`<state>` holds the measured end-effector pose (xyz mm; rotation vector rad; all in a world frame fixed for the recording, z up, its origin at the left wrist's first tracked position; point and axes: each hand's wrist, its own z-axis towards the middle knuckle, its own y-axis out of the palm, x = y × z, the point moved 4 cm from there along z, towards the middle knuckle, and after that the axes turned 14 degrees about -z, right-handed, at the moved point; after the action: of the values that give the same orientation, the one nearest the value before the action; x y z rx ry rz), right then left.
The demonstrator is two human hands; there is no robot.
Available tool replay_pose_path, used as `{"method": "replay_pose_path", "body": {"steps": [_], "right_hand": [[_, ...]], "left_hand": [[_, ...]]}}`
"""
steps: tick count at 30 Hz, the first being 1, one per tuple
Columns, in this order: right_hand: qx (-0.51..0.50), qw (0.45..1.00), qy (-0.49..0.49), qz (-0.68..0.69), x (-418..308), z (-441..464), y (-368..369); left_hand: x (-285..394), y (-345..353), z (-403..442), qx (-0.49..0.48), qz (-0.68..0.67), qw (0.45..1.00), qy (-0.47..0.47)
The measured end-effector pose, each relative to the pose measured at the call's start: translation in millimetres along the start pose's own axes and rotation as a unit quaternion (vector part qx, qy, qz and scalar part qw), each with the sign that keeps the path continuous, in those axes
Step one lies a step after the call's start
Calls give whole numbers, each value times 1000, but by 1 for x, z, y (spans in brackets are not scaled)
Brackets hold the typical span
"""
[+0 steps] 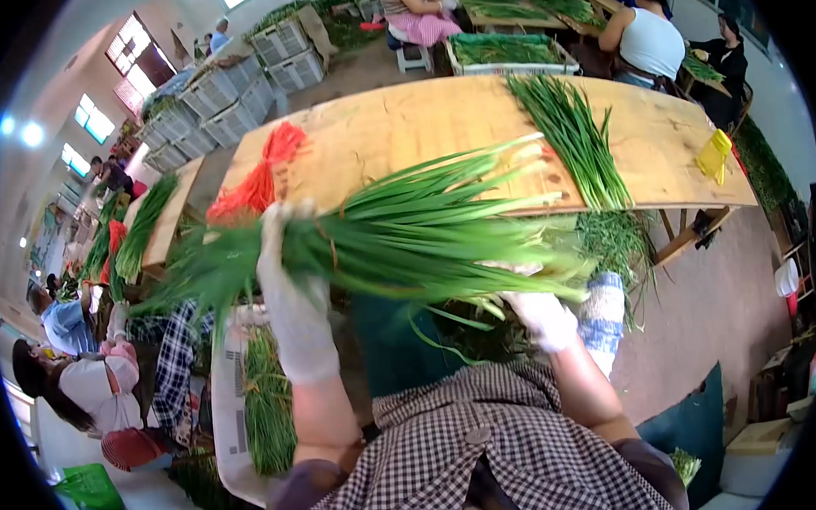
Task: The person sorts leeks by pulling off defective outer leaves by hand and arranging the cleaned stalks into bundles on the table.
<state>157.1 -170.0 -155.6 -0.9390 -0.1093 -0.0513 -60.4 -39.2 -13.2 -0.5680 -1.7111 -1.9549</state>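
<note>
A large bunch of garlic chives [416,232] is held up in front of me, over the near edge of the wooden table. A thin band circles it near its middle. My left hand [288,291], in a white glove, is closed around the leafy part, and the loose green tips spread out blurred to the left. At the pale stem ends on the right is my right hand [540,315], also gloved; its fingers grip from below and are partly hidden by stalks. Another bunch of garlic chives [575,141] lies across the table, apart from both hands.
Red ties [261,175] lie on the wooden table [385,112], with a yellow object [715,157] at its right end. A white crate of chives [229,414] stands at my left. Stacked crates [214,91] and co-workers [647,35] are farther back.
</note>
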Motion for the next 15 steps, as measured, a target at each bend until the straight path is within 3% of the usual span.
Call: {"method": "replay_pose_path", "body": {"steps": [1,2,3,4,6,7,8,10,12,15], "right_hand": [[-34,970,89,222,6,-14,8],[-86,894,137,418,10,-14,14],[-105,733,216,637,14,-15,19],[-102,570,300,758,18,-17,24],[-115,514,280,803,28,-26,8],[-106,490,324,803,39,-31,-3],[3,484,315,817,53,-43,2],[126,389,256,876,85,-57,10],[247,239,279,897,105,-64,11],[255,349,485,760,128,-69,24]], "left_hand": [[-10,-12,8,33,-9,999,-30],[-22,-30,27,55,-22,997,-55],[-33,-47,52,-51,-91,993,-52],[-35,-39,52,-53,-88,993,-52],[-33,-28,40,-56,-144,988,10],[-35,-34,49,-61,-167,984,18],[-37,-41,56,-63,-167,984,15],[-42,-50,67,-89,-232,969,-14],[-47,-48,68,-78,-232,970,-11],[-49,-33,52,-22,-262,965,17]]}}
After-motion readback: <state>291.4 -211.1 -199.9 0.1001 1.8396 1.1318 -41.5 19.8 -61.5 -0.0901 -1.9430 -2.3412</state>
